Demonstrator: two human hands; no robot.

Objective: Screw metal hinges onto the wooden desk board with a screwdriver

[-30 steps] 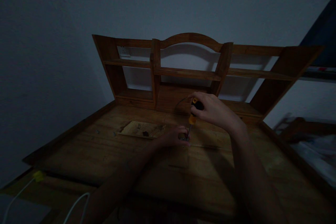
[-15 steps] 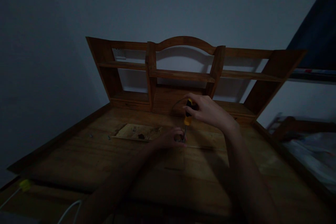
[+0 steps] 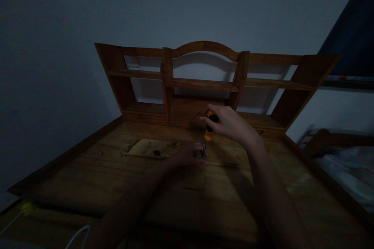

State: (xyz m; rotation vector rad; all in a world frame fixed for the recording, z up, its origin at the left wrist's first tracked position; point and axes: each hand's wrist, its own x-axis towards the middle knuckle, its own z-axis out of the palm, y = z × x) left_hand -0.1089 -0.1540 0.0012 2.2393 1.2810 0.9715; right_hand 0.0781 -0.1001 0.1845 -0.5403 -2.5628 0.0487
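Observation:
A screwdriver with a yellow and black handle stands nearly upright over the wooden desktop. My right hand has its fingers wrapped around the handle. Low at the shaft's tip, my left hand curls its thumb and fingers around a small metal part, too dark to name. Under and in front of the left hand lies a flat wooden piece. To its left is a light, rough-surfaced wooden strip with dark marks.
A wooden shelf unit rises at the desk's back, against the wall. Two small metal bits lie at the left. A yellow object and a white cable are at the lower left. Whitish bedding shows at the right.
My right hand turns slightly around the screwdriver handle, its fingers shifting a little. The left hand stays at the tip, and the view moves only slightly.

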